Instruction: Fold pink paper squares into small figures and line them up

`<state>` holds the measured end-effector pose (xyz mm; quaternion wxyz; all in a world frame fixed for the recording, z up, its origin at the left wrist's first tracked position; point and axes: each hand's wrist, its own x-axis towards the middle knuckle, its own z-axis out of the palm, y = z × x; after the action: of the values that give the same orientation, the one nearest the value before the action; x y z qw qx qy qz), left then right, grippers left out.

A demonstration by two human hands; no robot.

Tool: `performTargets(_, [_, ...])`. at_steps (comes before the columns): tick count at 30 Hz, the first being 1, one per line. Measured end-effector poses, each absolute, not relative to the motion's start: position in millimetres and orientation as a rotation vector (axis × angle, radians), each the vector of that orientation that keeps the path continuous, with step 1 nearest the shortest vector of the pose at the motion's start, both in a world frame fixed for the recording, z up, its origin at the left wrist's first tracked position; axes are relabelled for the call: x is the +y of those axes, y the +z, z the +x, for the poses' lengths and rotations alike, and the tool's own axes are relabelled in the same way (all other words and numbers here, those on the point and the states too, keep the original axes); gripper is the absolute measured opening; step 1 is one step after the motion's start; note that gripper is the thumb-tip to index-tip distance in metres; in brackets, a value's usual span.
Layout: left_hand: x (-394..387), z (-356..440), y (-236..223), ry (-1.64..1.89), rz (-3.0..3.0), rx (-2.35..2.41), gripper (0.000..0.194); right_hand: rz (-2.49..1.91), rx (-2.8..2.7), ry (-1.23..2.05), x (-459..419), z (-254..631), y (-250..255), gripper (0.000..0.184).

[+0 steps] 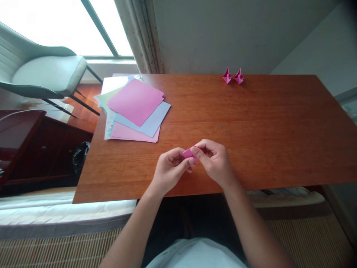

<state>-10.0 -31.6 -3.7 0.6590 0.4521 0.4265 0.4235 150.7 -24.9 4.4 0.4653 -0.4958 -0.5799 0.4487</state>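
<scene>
A small folded piece of pink paper is pinched between my two hands, above the near part of the wooden table. My left hand grips its lower left side, thumb on top. On its right side, the thumb and fingers of my right hand are closed on it. My fingers cover much of the paper, so its full shape cannot be made out. Two pink origami figures with pointed tips stand side by side at the table's far edge.
Left on the table lies a loose pile of paper: pink sheets, a light blue sheet and paler pink sheets. A pale chair stands by the window. A dark cabinet is left of the table, with a black plastic bag beside it.
</scene>
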Motion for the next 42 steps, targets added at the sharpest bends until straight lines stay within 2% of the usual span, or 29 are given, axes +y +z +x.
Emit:
performTargets(2, [-31,-11,-2,0.957,1.019,0.981,0.025,-1.215,-1.393,1.175,-25,150,2,0.021])
performTargets(11, [-30,-7,0,0.932,1.113,1.025,0.027,-1.318,-1.383,1.135,-22,169,-4,0.028])
performTargets(17, [-29,-1,-8,0.949,1.121,1.045,0.018,-1.345,-1.456,1.17,-25,179,-11,0.026])
performTargets(19, [-29,3,-9,0.989,1.139,1.12,0.016,-1.368,-1.515,1.073,-27,180,-11,0.022])
performTargets(22, [-31,5,-8,1.041,1.192,1.253,0.019,-1.37,-1.694,0.717,-33,183,-9,0.018])
performTargets(26, [-34,7,-5,1.038,1.316,1.349,0.026,-1.271,-1.946,0.399,-42,187,-9,0.031])
performTargets(31, [-36,8,-6,0.948,1.52,1.436,0.013,-1.226,-2.133,0.341,-44,188,-18,0.035])
performTargets(42, [-38,2,1,0.468,2.245,1.566,0.018,-1.151,-2.337,0.239,-40,192,-20,0.025])
